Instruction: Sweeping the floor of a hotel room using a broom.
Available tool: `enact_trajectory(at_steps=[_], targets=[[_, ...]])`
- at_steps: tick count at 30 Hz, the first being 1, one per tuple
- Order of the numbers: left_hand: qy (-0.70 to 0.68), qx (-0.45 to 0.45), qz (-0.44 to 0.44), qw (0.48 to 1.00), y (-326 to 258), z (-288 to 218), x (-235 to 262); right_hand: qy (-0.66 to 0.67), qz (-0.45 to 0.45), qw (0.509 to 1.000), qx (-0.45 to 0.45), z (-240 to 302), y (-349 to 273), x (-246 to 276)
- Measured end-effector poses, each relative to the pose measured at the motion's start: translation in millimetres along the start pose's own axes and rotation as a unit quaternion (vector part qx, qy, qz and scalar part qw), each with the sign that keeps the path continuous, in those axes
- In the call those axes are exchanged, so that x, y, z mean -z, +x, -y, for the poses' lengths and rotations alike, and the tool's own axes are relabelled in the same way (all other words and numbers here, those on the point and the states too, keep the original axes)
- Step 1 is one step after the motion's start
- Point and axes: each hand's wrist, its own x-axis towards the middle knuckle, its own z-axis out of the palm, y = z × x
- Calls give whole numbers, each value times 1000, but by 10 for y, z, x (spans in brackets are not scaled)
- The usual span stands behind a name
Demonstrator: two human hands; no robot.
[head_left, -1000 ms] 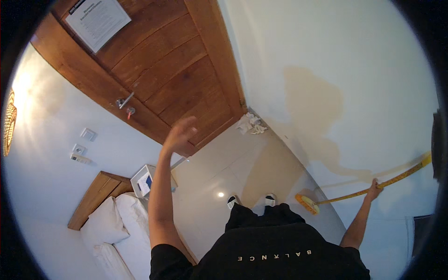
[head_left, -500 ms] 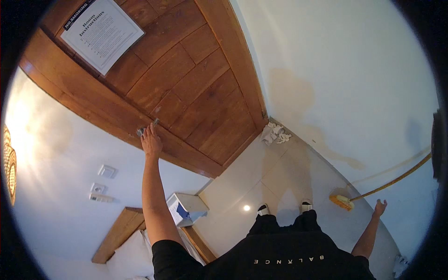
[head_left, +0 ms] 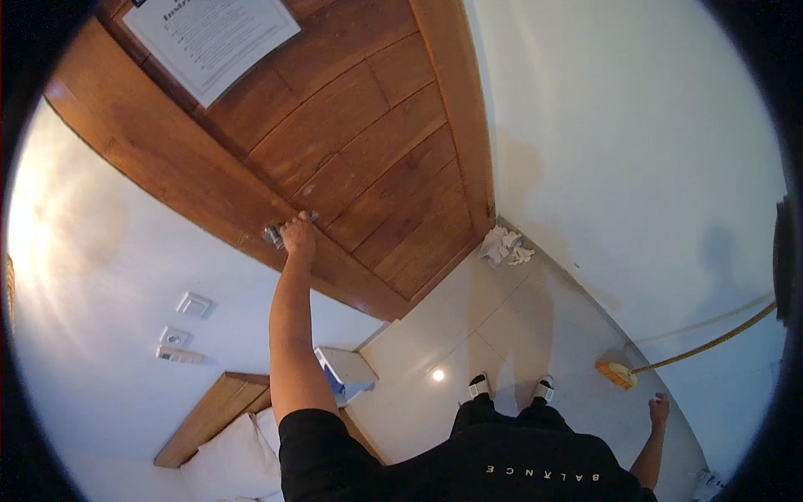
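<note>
A wooden plank door (head_left: pixel 393 167) in a thick brown frame stands ahead and to the left. My left arm is stretched out to it, and my left hand (head_left: pixel 299 233) is closed around the metal door handle (head_left: pixel 273 237). Bits of the handle show on both sides of my fingers; the rest is hidden under them. A printed paper sheet (head_left: pixel 213 42) is fixed to the door above. My right hand (head_left: pixel 659 408) hangs low on the right with loosely bent fingers, holding nothing. Nearest to it is a broom (head_left: pixel 617 375) with yellow bristles.
Crumpled white cloth or paper (head_left: pixel 505 246) lies in the corner by the door. The broom's long handle (head_left: pixel 711 340) leans toward the right wall. On the left are a light switch (head_left: pixel 194 304), a socket (head_left: pixel 174 336), a small white bedside box (head_left: pixel 345 366) and a bed with white pillows (head_left: pixel 230 456).
My left hand has closed more tightly round the door handle. My right hand has dropped lower and a little inward. The view has shifted, and my feet stand slightly differently.
</note>
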Motion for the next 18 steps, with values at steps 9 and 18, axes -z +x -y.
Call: enact_trajectory(at_steps=[9,18], targets=[[76,-7,-3,997,-463,-315,203,-3,75,945,319,1083,188,-604],[-107,-105,-53,987,-1644,-627,1168,32,246,832,497,3531,-619,-419]])
